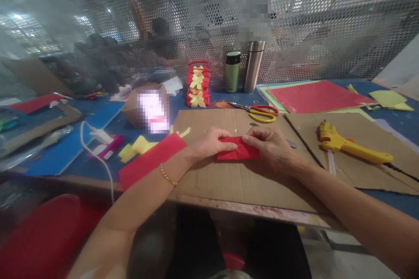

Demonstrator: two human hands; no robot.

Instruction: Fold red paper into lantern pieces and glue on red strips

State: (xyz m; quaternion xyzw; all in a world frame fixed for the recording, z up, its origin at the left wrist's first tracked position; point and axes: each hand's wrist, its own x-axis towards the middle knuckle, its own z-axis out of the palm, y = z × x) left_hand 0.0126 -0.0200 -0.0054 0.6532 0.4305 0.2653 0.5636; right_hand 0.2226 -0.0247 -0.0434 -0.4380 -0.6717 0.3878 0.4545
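Observation:
A small folded piece of red paper is held between both hands, just above a cardboard sheet. My left hand grips its left part, thumb lying across the front. At the upper right of the paper, my right hand pinches the edge between thumb and fingers. The fingers behind the paper are hidden. Left of my left hand lies a flat red sheet. Beyond the hands, scissors with red and yellow handles rest at the cardboard's far edge.
A yellow glue gun lies on cardboard at right. Behind stand a green tumbler, a steel flask and a red paper piece with yellow bows. Red sheets lie back right. A white cable hangs over the left table edge.

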